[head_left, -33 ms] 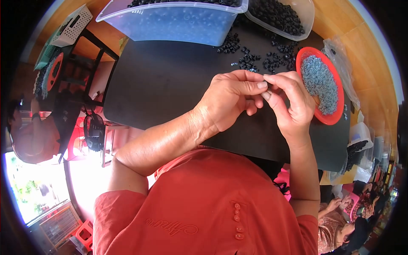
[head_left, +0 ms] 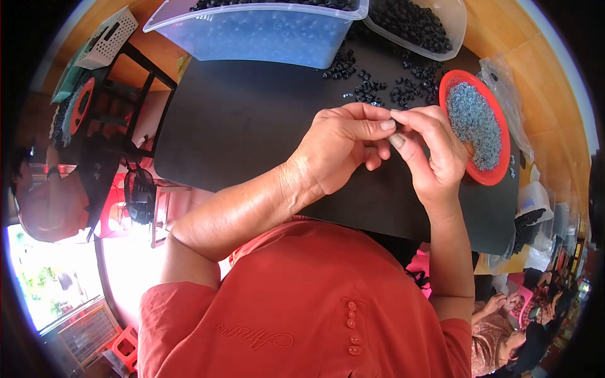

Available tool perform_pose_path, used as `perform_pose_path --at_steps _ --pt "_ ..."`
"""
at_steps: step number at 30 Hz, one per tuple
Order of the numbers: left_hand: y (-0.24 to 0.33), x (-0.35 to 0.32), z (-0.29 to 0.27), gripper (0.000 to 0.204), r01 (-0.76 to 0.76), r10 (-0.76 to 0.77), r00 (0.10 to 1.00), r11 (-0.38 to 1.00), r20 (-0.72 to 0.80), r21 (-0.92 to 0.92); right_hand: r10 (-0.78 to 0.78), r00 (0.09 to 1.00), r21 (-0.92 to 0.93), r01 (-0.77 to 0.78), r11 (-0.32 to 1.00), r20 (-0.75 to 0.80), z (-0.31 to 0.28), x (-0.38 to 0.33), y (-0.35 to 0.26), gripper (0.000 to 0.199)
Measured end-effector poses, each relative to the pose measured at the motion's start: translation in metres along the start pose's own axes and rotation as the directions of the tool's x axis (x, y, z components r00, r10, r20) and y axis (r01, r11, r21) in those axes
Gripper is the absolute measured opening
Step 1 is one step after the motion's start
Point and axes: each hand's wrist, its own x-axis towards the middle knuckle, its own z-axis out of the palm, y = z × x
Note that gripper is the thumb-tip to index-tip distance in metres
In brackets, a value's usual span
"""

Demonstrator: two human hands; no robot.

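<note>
My left hand [head_left: 353,135] and my right hand [head_left: 435,148] meet fingertip to fingertip over the dark table [head_left: 233,120]. Between them they pinch a small black part [head_left: 397,123], mostly covered by the fingers, so its exact kind cannot be made out. Just beyond my fingers lie loose small black parts [head_left: 368,91] in scattered heaps. Beside my right hand a red round tray [head_left: 504,142] holds a mass of small silvery metal pieces [head_left: 474,123].
At the far edge stand a large clear bin [head_left: 265,41] and a smaller clear tub [head_left: 457,31], both holding black parts. Crumpled clear plastic [head_left: 510,101] lies beyond the red tray. A person [head_left: 53,201] is at the left; others [head_left: 495,334] sit at lower right.
</note>
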Motion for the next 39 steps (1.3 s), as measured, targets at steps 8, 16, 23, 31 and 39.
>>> perform_pose_path --at_steps 8,16,23,31,39 --pt "-0.002 0.001 0.0 0.021 -0.036 0.036 0.999 0.999 0.03 0.001 -0.003 1.0 0.115 0.003 0.993 0.001 0.0 -0.003 0.006 0.023" --pt "-0.002 0.002 -0.006 0.02 -0.007 0.034 0.99 0.982 0.138 -0.189 0.097 0.995 0.142 -0.094 0.985 -0.02 -0.007 -0.003 0.003 0.022" --pt "-0.003 0.002 -0.003 0.023 -0.027 0.038 0.996 0.992 0.085 -0.127 0.038 0.999 0.106 -0.038 0.994 0.001 -0.006 -0.001 0.003 0.022" --pt "-0.006 0.002 -0.001 0.019 0.009 -0.005 0.997 0.998 0.074 -0.061 0.051 0.998 0.136 -0.054 0.989 0.031 -0.011 0.0 0.006 0.014" --pt "-0.008 -0.015 0.005 0.019 0.202 -0.377 0.724 0.917 0.577 0.345 0.023 0.974 -0.33 0.054 0.942 0.224 0.003 0.033 0.004 0.016"
